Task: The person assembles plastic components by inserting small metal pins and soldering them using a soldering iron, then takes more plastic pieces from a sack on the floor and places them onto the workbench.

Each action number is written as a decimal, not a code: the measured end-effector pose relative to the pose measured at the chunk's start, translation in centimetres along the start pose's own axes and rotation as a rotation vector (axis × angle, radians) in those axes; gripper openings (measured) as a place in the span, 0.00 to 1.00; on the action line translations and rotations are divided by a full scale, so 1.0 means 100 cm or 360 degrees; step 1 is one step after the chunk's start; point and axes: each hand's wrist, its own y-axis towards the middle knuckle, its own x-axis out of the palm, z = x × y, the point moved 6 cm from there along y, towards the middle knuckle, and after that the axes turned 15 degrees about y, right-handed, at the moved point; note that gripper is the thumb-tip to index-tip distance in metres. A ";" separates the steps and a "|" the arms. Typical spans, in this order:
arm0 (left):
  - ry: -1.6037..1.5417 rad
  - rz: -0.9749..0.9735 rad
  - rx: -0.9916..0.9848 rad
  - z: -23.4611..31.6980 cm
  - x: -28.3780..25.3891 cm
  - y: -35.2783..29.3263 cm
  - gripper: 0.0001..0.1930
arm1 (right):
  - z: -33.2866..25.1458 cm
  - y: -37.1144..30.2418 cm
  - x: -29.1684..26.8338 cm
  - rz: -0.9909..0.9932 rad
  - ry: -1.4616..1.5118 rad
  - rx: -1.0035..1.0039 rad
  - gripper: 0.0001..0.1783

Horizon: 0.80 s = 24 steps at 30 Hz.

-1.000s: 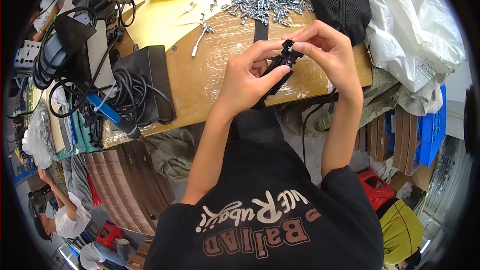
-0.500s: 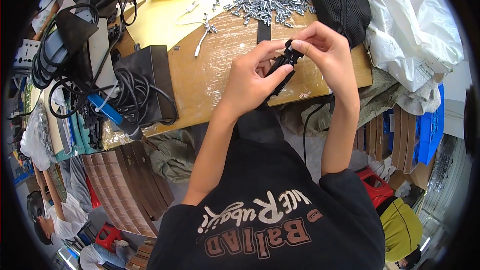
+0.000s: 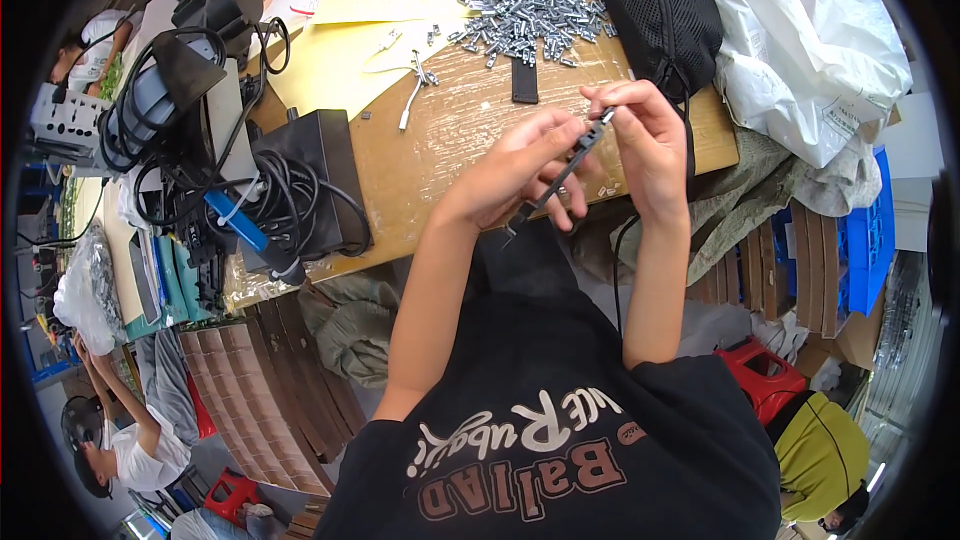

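A long, narrow black plastic part (image 3: 541, 198) with raised notches slants between my hands, over the table's front edge. My left hand (image 3: 515, 170) has it between thumb and fingers along its middle, the lower fingers spread loosely behind it. My right hand (image 3: 652, 145) pinches its upper end between thumb and forefinger. A small light spot shows at that end; I cannot tell whether it is a separate piece. Beyond my hands lies a heap of small grey metal-looking pieces (image 3: 540, 15). A short white cable (image 3: 413, 95) rests to the left of the heap.
A black box (image 3: 318, 155) with coiled black cables stands at the table's left. Yellow sheets (image 3: 335, 65) lie behind it. A black mesh bag (image 3: 660, 15) and a white plastic bag (image 3: 800, 50) sit at the right. Other people are at lower left and lower right.
The black part has turned so its narrow edge shows, and its upper end has shifted right. My left fingers have loosened and spread. My right hand has come slightly lower.
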 end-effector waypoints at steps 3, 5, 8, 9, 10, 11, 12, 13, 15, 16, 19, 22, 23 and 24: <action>-0.0305 -0.0293 0.0028 -0.004 -0.005 -0.009 0.20 | 0.013 0.007 0.022 -0.0268 0.0326 0.0092 0.06; -0.0364 -0.0165 0.0068 -0.009 -0.016 -0.012 0.19 | 0.021 0.007 0.029 -0.0278 0.0283 0.0073 0.05; -0.0468 -0.0115 -0.0007 -0.019 -0.019 -0.020 0.15 | 0.026 -0.006 0.032 -0.0207 0.0293 0.0043 0.05; -0.0473 -0.0121 -0.0016 -0.021 -0.015 -0.024 0.15 | 0.027 -0.010 0.033 -0.0181 0.0315 0.0078 0.05; -0.0629 -0.0058 -0.0025 -0.023 -0.013 -0.030 0.14 | 0.029 -0.012 0.038 -0.0228 0.0334 0.0104 0.05; -0.0794 0.0003 -0.0043 -0.030 -0.010 -0.037 0.14 | 0.033 -0.018 0.044 -0.0266 0.0356 0.0141 0.05; -0.0991 -0.0059 0.0022 -0.038 -0.005 -0.041 0.13 | 0.035 -0.025 0.046 -0.0251 0.0362 0.0252 0.05; -0.1188 -0.0118 0.0080 -0.040 -0.001 -0.045 0.12 | 0.040 -0.031 0.047 -0.0232 0.0374 0.0370 0.05; -0.0995 0.0236 -0.0079 -0.053 0.000 -0.061 0.11 | 0.041 -0.048 0.048 -0.0203 0.0343 0.0550 0.04; -0.0840 0.0279 -0.0066 -0.050 0.002 -0.068 0.10 | 0.036 -0.054 0.051 -0.0156 0.0362 0.0531 0.04; -0.0520 0.0513 0.0032 -0.046 0.002 -0.087 0.09 | 0.035 -0.071 0.052 0.0022 0.0188 0.0514 0.04; -0.0212 0.0844 0.0191 -0.052 -0.003 -0.110 0.09 | 0.047 -0.094 0.061 0.0128 -0.0037 0.0664 0.05; -0.0071 0.0979 0.0258 -0.054 -0.006 -0.119 0.08 | 0.051 -0.100 0.069 0.0105 -0.0073 0.0737 0.05; -0.0092 0.1073 0.0279 -0.059 -0.008 -0.127 0.07 | 0.059 -0.110 0.076 0.0134 -0.0096 0.0890 0.06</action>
